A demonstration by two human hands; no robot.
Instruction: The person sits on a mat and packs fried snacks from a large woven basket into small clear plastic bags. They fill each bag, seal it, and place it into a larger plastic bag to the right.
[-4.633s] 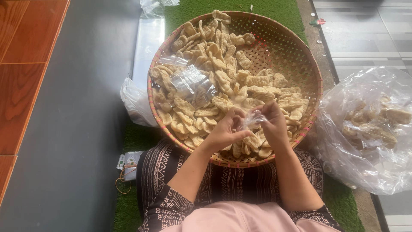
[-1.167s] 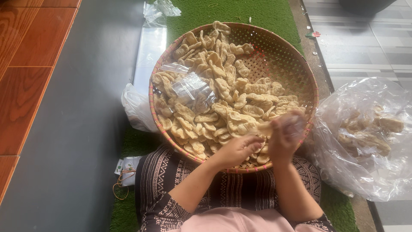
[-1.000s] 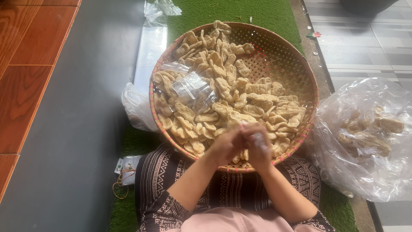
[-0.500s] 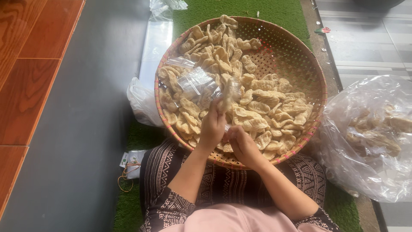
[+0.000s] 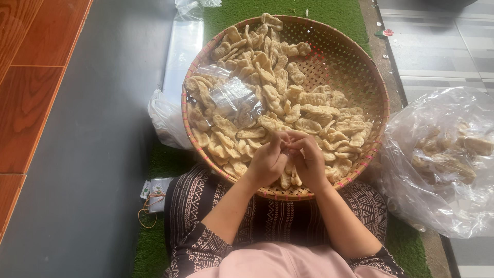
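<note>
Both hands meet over the near rim of the round woven basket (image 5: 360, 67). The left hand (image 5: 267, 162) and right hand (image 5: 309, 160) have their fingers pinched together; what they grip cannot be told. Pale crackers (image 5: 314, 98) fill the basket, a small clear bag (image 5: 234, 98) lying on its left side. A large plastic bag (image 5: 442, 164) sits right of the basket.

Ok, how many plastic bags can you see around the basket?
3, maybe more hidden. One small clear bag lies on the crackers inside the woven basket. One large clear bag of crackers sits at its right. One white bag is tucked beside its left rim.
</note>
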